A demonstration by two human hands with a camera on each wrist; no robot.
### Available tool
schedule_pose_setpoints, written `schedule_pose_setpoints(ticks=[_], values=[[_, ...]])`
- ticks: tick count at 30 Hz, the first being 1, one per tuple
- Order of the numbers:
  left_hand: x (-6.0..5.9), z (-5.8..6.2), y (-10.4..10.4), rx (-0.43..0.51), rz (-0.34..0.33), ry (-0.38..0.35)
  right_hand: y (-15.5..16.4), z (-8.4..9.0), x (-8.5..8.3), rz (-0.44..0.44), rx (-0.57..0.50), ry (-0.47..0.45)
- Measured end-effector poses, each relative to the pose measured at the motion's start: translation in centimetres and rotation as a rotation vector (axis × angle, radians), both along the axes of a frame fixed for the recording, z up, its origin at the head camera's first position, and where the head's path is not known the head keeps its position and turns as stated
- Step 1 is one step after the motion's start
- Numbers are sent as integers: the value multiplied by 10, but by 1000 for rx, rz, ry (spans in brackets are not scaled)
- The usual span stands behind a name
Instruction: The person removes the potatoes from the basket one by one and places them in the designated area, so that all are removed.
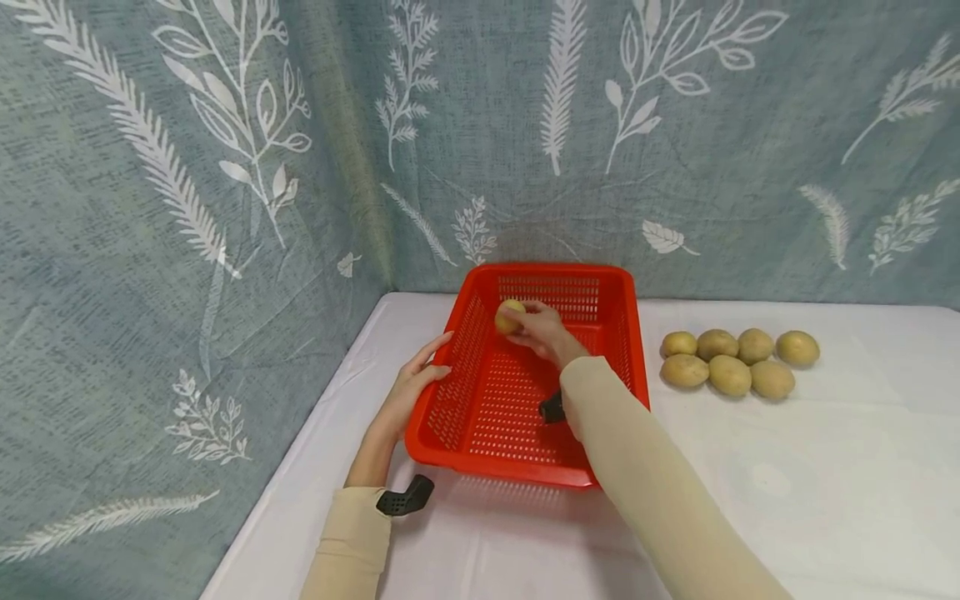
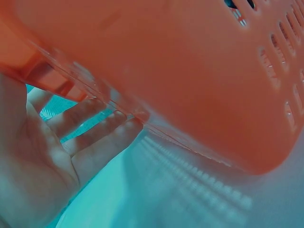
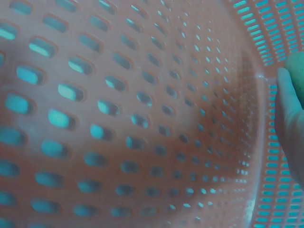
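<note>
Overhead, the head camera shows a person in beige sleeves working at a white-covered table (image 1: pixel 787 467) against a blue-grey cloth backdrop printed with white leaves (image 1: pixel 187 167). The right hand (image 1: pixel 542 332) grips a small yellow potato (image 1: pixel 509 316), fingers curled round it, inside a red perforated plastic basket (image 1: pixel 480 408), near the far left corner and above the floor of the basket. The left hand (image 1: pixel 414 385) rests with straight, relaxed fingers against the outside of the basket's left wall, holding nothing. Seven more yellow-brown potatoes (image 1: pixel 738 360) lie in a cluster on the table, well apart to the right of the basket. Only this view shows the whole scene.

Closer in, the left wrist camera shows what the head view cannot: the left hand's fingers (image 2: pixel 90 137) extended under the basket's rim (image 2: pixel 156 71), with the white table below. The potato is hidden here by the wall.

From the right wrist, the basket's slotted floor and walls (image 3: pixel 123 118) fill the frame; at the right edge one finger (image 3: pixel 289 118) and a sliver of the potato (image 3: pixel 298 71) show.
</note>
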State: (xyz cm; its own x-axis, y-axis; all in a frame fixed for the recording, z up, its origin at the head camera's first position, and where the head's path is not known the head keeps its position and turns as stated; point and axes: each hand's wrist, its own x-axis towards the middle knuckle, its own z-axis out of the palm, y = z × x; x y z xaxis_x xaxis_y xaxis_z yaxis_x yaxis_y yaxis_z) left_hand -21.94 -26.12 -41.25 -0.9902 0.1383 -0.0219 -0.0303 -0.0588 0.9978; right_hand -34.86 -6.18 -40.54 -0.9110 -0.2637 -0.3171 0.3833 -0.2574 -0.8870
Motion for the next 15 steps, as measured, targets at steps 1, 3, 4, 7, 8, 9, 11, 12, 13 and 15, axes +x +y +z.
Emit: schedule_pose_setpoints(ticks=[1,3,4,7,8,9,11,12,13,15], values=[[0,0,0,1,0,0,0,1,0,2,4,0],[1,-1,0,6,1,-1,0,2,0,8,10,2],[1,-1,0,11,-4,1,1,2,0,8,12,4],[2,0,0,22,-9,4,2,5,0,11,22,10],[2,1,0,24,-7,6,1,6,0,16,24,10],[2,1,0,26,-7,8,1,7,0,20,28,12],[2,2,0,23,-7,11,2,9,-1,26,38,16],[2,2,0,21,-8,11,3,10,-1,29,45,18],[3,2,0,18,-7,11,3,11,0,33,51,18],[3,2,0,14,-5,8,3,14,0,41,64,18]])
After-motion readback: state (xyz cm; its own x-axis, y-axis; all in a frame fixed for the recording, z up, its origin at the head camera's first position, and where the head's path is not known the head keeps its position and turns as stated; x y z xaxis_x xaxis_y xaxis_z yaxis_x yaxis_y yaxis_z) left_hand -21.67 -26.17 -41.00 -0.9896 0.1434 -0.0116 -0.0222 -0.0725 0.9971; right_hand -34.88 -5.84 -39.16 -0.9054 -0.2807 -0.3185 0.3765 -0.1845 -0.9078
